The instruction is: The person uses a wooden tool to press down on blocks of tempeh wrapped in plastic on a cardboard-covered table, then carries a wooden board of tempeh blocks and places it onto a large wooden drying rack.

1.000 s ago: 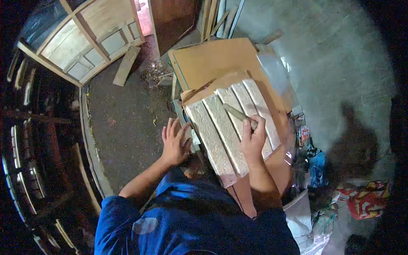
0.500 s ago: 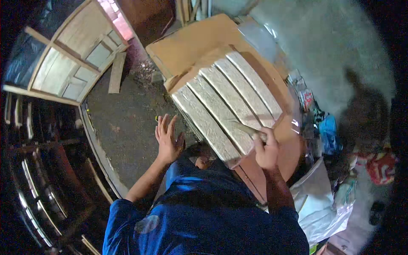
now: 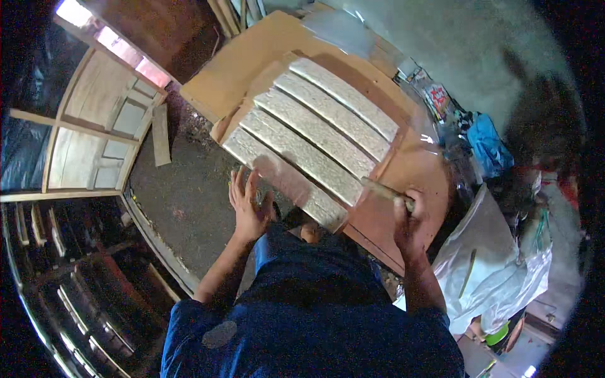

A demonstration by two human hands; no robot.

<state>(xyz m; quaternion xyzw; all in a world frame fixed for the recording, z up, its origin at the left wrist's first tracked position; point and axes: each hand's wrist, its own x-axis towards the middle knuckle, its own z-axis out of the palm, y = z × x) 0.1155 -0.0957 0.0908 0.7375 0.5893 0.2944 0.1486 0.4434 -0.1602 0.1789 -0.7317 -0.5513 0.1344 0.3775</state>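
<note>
Dark wood slats (image 3: 72, 309) fill the far left of a dim room, with a big framed panel (image 3: 75, 151) above them. Next comes a plank (image 3: 161, 135) lying on a dirt floor (image 3: 183, 208). The left hand (image 3: 249, 211) is open, with its fingers spread and nothing in it. It is right by the near edge of the closest strip, but I can't tell if it touches. Five pale strips (image 3: 315, 132) lie flat, side by side, on a wide brown board (image 3: 252, 57). Thin dark gaps run between them, so the split into five looks done. Their tops are all bumpy, and no strip looks more worked than the rest, so I can't tell how much is left. A thin stick (image 3: 384, 191) points at the strips' right ends; I can't tell if its tip is touching. The right hand (image 3: 409, 220) has its fingers closed around the other end. Farther right are a crumpled plastic sheet (image 3: 466, 252), a blue bag (image 3: 488, 145) and a gray floor (image 3: 523, 57).
</note>
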